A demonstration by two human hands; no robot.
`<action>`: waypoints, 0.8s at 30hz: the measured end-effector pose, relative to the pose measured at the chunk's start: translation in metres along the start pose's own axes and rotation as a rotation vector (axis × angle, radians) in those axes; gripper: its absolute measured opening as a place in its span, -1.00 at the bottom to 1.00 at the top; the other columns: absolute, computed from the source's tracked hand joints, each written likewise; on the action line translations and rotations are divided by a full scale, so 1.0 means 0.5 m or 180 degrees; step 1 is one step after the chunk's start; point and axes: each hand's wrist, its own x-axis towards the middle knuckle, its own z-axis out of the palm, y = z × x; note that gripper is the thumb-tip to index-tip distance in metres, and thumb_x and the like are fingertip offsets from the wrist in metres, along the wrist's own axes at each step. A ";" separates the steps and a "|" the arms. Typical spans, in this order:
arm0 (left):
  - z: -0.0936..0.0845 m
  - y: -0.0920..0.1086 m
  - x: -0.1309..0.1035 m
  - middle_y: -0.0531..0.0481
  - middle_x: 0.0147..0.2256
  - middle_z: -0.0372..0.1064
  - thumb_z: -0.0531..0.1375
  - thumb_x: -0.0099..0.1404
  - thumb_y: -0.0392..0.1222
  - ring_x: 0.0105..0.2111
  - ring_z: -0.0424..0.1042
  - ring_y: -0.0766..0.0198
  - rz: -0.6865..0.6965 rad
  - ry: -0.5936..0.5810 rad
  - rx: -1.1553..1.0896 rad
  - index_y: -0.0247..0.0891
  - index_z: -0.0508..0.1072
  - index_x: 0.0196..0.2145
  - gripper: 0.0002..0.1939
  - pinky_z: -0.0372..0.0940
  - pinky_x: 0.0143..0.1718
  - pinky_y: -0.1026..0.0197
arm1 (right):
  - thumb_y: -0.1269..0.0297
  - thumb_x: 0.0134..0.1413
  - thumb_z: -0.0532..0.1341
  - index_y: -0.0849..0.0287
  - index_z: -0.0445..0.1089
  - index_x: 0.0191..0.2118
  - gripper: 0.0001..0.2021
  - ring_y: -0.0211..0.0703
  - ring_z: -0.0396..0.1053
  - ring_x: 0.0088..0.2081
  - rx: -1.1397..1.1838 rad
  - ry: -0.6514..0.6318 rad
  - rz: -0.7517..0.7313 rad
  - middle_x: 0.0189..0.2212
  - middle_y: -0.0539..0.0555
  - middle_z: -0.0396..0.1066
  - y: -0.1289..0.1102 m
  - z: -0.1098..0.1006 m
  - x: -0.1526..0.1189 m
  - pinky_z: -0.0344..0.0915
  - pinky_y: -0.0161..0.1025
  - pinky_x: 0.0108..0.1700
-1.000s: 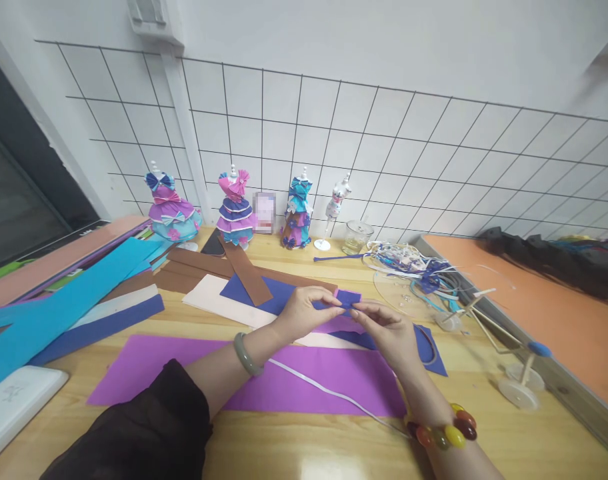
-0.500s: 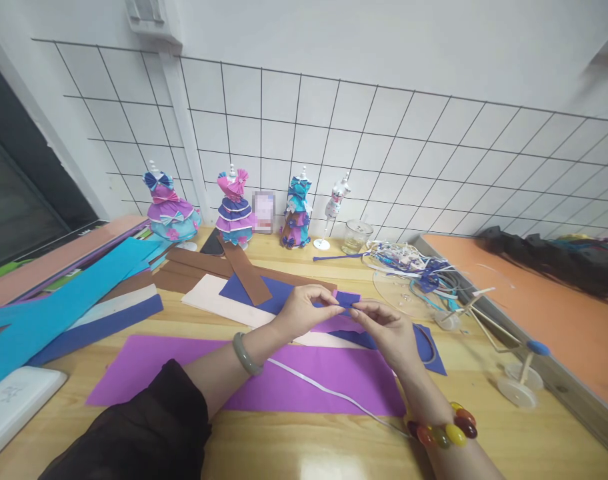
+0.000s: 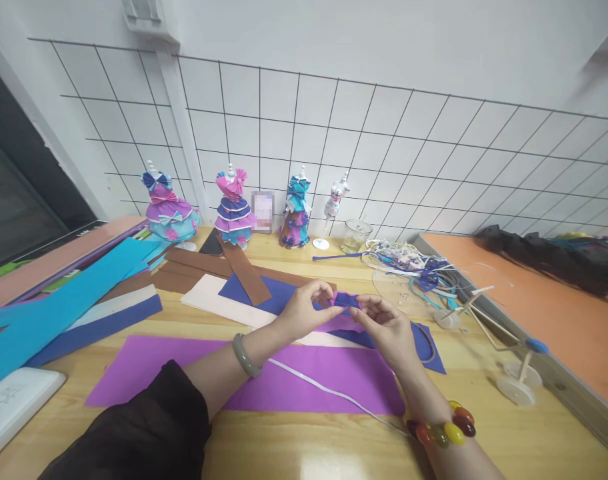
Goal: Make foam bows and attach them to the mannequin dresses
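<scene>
Between my hands is a small blue piece of fabric or paper with a purple edge, pleated along its length. My left hand pinches its left end between thumb and fingers. At the right end, my right hand grips it the same way. Beneath my hands lie a blue sheet, a cream strip and a wide purple sheet. A thin white cord runs across the purple sheet toward my right wrist.
Dressed mini mannequins and a bare one stand at the back by a glass cup. Brown strips and turquoise strips lie left. Tangled ribbons and a wooden stick stand are at right.
The blue piece has been bent into pleats and shows more of its face. My fingers have shifted slightly along its ends; both hands still hold it.
</scene>
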 end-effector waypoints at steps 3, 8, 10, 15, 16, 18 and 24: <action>-0.001 -0.002 -0.002 0.06 -0.45 0.25 0.23 0.02 -0.11 -0.41 0.26 0.41 0.0023 -0.0103 0.0170 -0.30 0.25 -0.46 -0.75 0.18 -0.31 0.33 | 0.24 -0.20 0.32 0.16 0.33 -0.30 -0.72 -0.31 0.27 -0.55 0.0026 -0.0078 -0.0047 -0.60 -0.06 0.32 0.003 0.001 0.000 0.22 -0.37 -0.51; 0.000 -0.008 -0.004 0.06 -0.49 0.26 0.19 0.07 -0.12 -0.45 0.24 0.42 -0.0050 -0.0239 0.0170 -0.32 0.31 -0.49 -0.81 0.16 -0.36 0.35 | 0.25 -0.22 0.33 0.16 0.33 -0.29 -0.70 -0.29 0.27 -0.51 0.0111 -0.0225 -0.0030 -0.54 -0.03 0.32 0.008 0.004 -0.003 0.25 -0.34 -0.46; 0.001 -0.009 -0.003 0.05 -0.49 0.27 0.18 0.07 -0.13 -0.46 0.24 0.42 -0.0107 -0.0229 0.0099 -0.33 0.33 -0.50 -0.81 0.16 -0.37 0.35 | 0.26 -0.22 0.33 0.16 0.33 -0.29 -0.71 -0.29 0.27 -0.50 0.0116 -0.0244 -0.0046 -0.53 -0.02 0.32 0.009 0.004 -0.004 0.25 -0.34 -0.45; 0.005 -0.011 -0.001 0.07 -0.53 0.25 0.22 0.01 -0.14 -0.49 0.23 0.43 -0.0368 -0.0122 -0.0247 -0.34 0.31 -0.53 -0.79 0.15 -0.42 0.36 | 0.25 -0.20 0.32 0.15 0.31 -0.30 -0.72 -0.28 0.29 -0.50 0.0092 -0.0216 -0.0144 -0.51 -0.01 0.33 0.011 0.003 -0.002 0.26 -0.34 -0.45; 0.005 -0.010 -0.001 0.08 -0.54 0.25 0.23 0.00 -0.14 -0.50 0.23 0.44 -0.0401 -0.0106 -0.0278 -0.34 0.31 -0.54 -0.79 0.15 -0.43 0.36 | 0.25 -0.20 0.32 0.15 0.31 -0.31 -0.73 -0.27 0.30 -0.49 0.0074 -0.0211 -0.0166 -0.51 -0.01 0.34 0.012 0.003 -0.002 0.26 -0.33 -0.45; 0.005 -0.010 -0.001 0.08 -0.56 0.25 0.23 -0.01 -0.14 -0.52 0.23 0.44 -0.0435 -0.0081 -0.0280 -0.34 0.32 -0.54 -0.79 0.14 -0.45 0.36 | 0.25 -0.20 0.32 0.14 0.31 -0.31 -0.74 -0.26 0.31 -0.48 0.0008 -0.0220 -0.0202 -0.50 0.00 0.35 0.013 0.002 -0.002 0.26 -0.33 -0.45; 0.005 -0.011 -0.002 0.00 -0.46 0.36 0.22 0.02 -0.15 -0.44 0.30 0.38 -0.0425 -0.0132 -0.0145 -0.34 0.41 -0.46 -0.82 0.19 -0.37 0.32 | 0.22 -0.07 0.24 0.15 0.39 -0.32 -0.83 -0.22 0.34 -0.43 -0.0321 -0.0443 -0.0169 -0.44 0.05 0.39 0.017 -0.003 -0.003 0.31 -0.26 -0.36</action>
